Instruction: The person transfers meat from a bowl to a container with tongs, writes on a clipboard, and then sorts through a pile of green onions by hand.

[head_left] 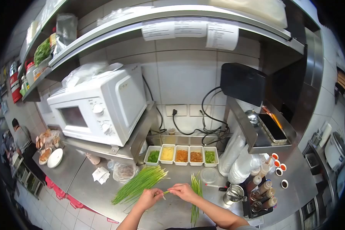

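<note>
My left hand (pixel 151 197) and my right hand (pixel 183 192) meet above the steel counter, each closed in a pinch. Between their fingertips runs a short, pale green chive stalk (pixel 165 192). A large loose bundle of long green chives (pixel 140 182) lies just behind and left of my left hand. To the right, a smaller bunch of chives (pixel 196 188) extends toward the front edge, partly covered by my right forearm.
Behind stand several white tubs (pixel 181 154) of chopped ingredients. A white microwave (pixel 99 103) sits on a raised shelf at left. At right are a metal pot (pixel 234 194), sauce bottles (pixel 264 186) and a phone (pixel 272 127) on a stand. A shelf (pixel 172 19) hangs overhead.
</note>
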Demonstrator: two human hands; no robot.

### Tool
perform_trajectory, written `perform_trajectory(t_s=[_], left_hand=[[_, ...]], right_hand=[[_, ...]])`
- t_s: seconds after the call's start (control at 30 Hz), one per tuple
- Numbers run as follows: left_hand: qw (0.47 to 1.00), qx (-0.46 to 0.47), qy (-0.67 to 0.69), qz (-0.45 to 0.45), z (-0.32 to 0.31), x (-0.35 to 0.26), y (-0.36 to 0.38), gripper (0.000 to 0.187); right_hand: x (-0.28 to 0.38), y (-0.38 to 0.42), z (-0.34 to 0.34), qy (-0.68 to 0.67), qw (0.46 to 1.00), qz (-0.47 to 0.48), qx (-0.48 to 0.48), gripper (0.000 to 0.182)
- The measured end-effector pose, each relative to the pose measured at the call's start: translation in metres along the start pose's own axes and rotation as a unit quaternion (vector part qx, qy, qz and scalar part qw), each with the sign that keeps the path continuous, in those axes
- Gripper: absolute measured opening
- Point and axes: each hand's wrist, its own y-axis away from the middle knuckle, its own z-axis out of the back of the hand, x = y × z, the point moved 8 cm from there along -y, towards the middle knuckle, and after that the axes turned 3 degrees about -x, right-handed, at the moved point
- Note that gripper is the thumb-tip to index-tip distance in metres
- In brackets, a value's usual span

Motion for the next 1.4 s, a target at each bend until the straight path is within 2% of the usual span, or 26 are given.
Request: perform_trajectory(t_s=[0.13, 0.23, 0.33, 0.4, 0.43, 0.5, 0.57, 0.63, 0.7, 0.73, 0.8, 0.9, 1.0, 1.1, 1.2, 1.3, 1.4], left_hand=[[0.999, 0.004, -0.004, 0.038, 0.003, -0.001, 0.02, 0.017], [0.997, -0.005, 0.009, 0.074, 0.012, 0.008, 0.039, 0.015], [0.995, -0.038, 0.051, 0.074, 0.026, 0.04, 0.057, 0.013], [0.989, -0.093, 0.054, 0.105, 0.051, 0.047, 0.067, 0.015], [0.98, -0.123, 0.105, 0.117, 0.062, 0.05, 0.071, 0.013], [0.953, -0.157, 0.228, 0.119, 0.078, 0.053, 0.074, 0.011], [0.919, -0.168, 0.334, 0.126, 0.082, 0.046, 0.075, 0.013], [0.9, -0.167, 0.376, 0.14, 0.081, 0.038, 0.077, 0.014], [0.893, -0.149, 0.401, 0.14, 0.073, 0.032, 0.073, 0.015], [0.892, -0.146, 0.407, 0.132, 0.069, 0.028, 0.07, 0.016], [0.891, -0.136, 0.416, 0.118, 0.061, 0.021, 0.066, 0.016], [0.904, -0.111, 0.396, 0.118, 0.048, 0.01, 0.062, 0.016], [0.906, -0.103, 0.394, 0.114, 0.045, 0.007, 0.059, 0.016], [0.905, -0.1, 0.395, 0.124, 0.043, 0.013, 0.06, 0.016], [0.896, -0.113, 0.407, 0.138, 0.039, 0.016, 0.058, 0.017], [0.886, -0.118, 0.432, 0.117, 0.028, 0.01, 0.049, 0.017], [0.891, -0.119, 0.426, 0.106, 0.018, 0.005, 0.041, 0.017]], right_hand=[[-0.019, 0.007, -0.003, -0.13, 0.986, -0.094, -0.04, 0.017], [-0.014, 0.007, 0.002, -0.074, 0.992, -0.098, -0.036, 0.017], [-0.012, 0.002, 0.009, -0.059, 0.99, -0.117, -0.052, 0.015], [-0.035, -0.004, 0.005, -0.106, 0.983, -0.142, -0.058, 0.023], [-0.044, -0.004, -0.001, -0.13, 0.977, -0.158, -0.058, 0.029], [-0.015, -0.008, -0.023, -0.171, 0.982, -0.074, 0.022, 0.051], [0.004, 0.001, -0.047, 0.084, 0.99, 0.009, 0.117, 0.06], [0.018, -0.001, -0.064, 0.149, 0.975, 0.042, 0.158, 0.064], [0.029, -0.009, -0.07, 0.038, 0.988, 0.0, 0.151, 0.061], [0.031, -0.013, -0.073, -0.085, 0.985, -0.056, 0.141, 0.056], [0.036, -0.02, -0.082, -0.326, 0.926, -0.161, 0.106, 0.047], [0.04, -0.03, -0.077, -0.328, 0.924, -0.183, 0.069, 0.025], [0.044, -0.04, -0.048, -0.321, 0.932, -0.168, -0.009, 0.016], [0.041, -0.053, -0.005, -0.492, 0.853, -0.112, -0.135, 0.012], [0.048, -0.048, 0.003, -0.521, 0.822, -0.18, -0.141, 0.014], [0.038, -0.027, -0.034, -0.292, 0.937, -0.19, -0.027, 0.016], [0.033, -0.022, -0.05, -0.213, 0.964, -0.162, 0.002, 0.017]])
